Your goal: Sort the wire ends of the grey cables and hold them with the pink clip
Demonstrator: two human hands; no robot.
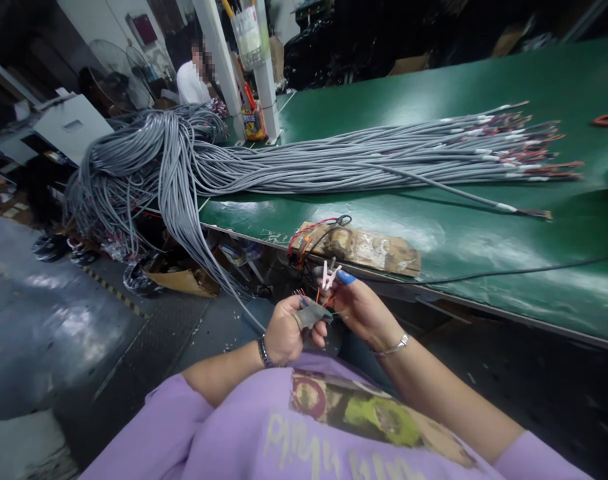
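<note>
My left hand [285,331] is closed round the end of a grey cable [253,319], and grey wrapping covers its thumb. Thin coloured wires [326,301], orange and green among them, fan out between my two hands. My right hand [367,312] has its fingers bent in at these wires, apparently pinching them; its fingertips are partly hidden. Blue wrapping covers one of its digits, which points up beside a pale pink clip [328,275] at the bench edge. I cannot tell whether that digit touches the clip.
A long bundle of grey cables [294,163] with stripped ends lies across the green bench [474,260] and hangs over its left side. A worn board [371,248] with red and black leads sits at the front edge. Behind are a post [269,100] and a person [193,81].
</note>
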